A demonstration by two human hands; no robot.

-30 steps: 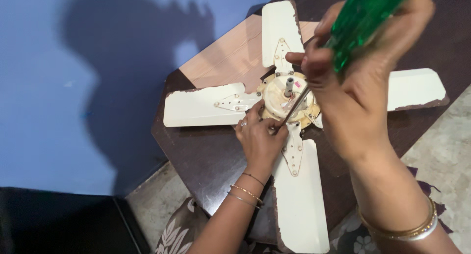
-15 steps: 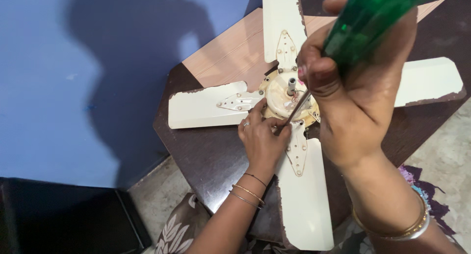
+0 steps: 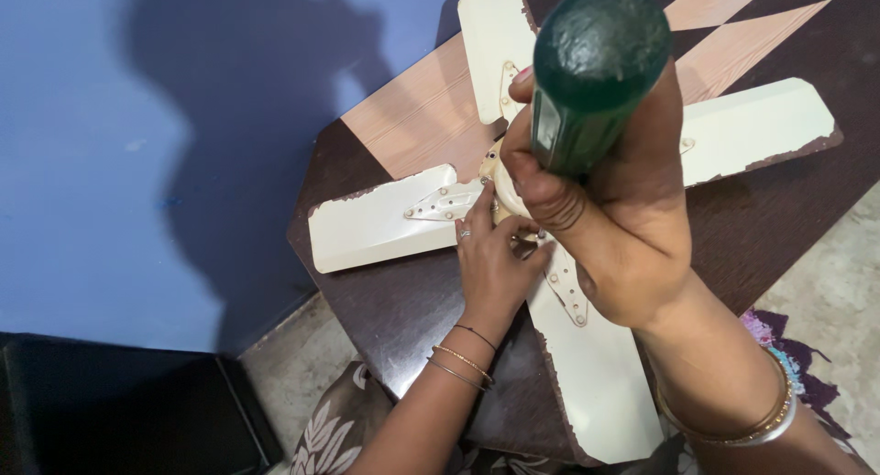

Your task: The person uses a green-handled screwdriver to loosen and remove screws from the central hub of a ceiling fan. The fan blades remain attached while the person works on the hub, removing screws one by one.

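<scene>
A cream ceiling fan [image 3: 385, 223] with chipped blades lies flat on a dark table [image 3: 403, 319]. My right hand [image 3: 623, 209] grips the green handle of a screwdriver [image 3: 591, 76], held almost end-on toward the camera, its shaft hidden behind the hand. The fan's hub is mostly hidden under that hand. My left hand [image 3: 495, 264] rests on the hub's near edge, fingers pinched where the screwdriver tip meets a blade bracket [image 3: 568, 287]. I cannot tell whether those fingers hold anything.
The table has a lighter wood panel [image 3: 422, 117] at the back. A blue wall [image 3: 119, 145] stands to the left. A black box-like object [image 3: 119, 411] sits at the lower left on the grey floor [image 3: 825, 273]. Patterned cloth covers my lap.
The screwdriver has tilted upright so its handle end now faces the camera, hiding the hub and shaft. The fan has turned slightly on the table. My left hand stays at the hub.
</scene>
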